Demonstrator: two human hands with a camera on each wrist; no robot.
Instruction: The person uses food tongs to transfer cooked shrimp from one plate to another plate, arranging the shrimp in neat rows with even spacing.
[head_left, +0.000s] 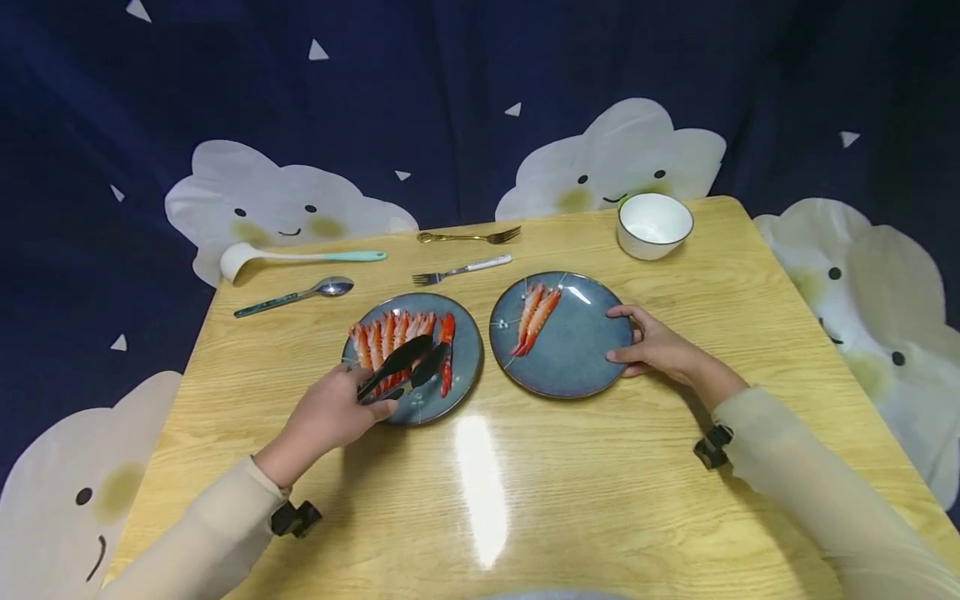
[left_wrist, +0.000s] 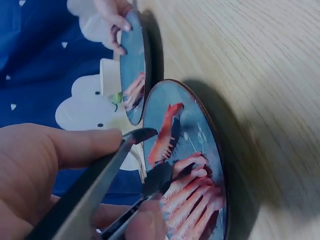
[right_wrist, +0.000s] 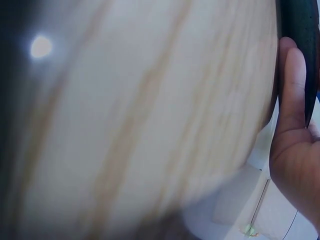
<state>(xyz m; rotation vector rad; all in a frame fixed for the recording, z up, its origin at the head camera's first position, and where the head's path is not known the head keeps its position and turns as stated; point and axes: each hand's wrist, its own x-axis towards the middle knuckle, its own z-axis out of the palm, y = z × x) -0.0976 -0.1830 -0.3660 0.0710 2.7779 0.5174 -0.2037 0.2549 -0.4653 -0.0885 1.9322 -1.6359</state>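
My left hand (head_left: 337, 408) holds black tongs (head_left: 405, 354) over the left blue plate (head_left: 467, 358). On this plate several red-and-white shrimp lie side by side, with one redder shrimp (head_left: 447, 329) at the right end of the row. The left wrist view shows the tips of the tongs (left_wrist: 158, 179) spread apart close to that shrimp, nothing between them. With thumb and fingers my right hand (head_left: 660, 346) grips the right rim of a second blue plate (head_left: 577, 362). Two shrimp (head_left: 538, 321) lie on its left part.
Behind the plates lie a gold fork (head_left: 468, 237) and a white-handled fork (head_left: 461, 269). A spoon (head_left: 296, 297) and a white ladle with a mint handle (head_left: 300, 256) lie at the back left. A white bowl (head_left: 655, 227) stands near the back right edge.
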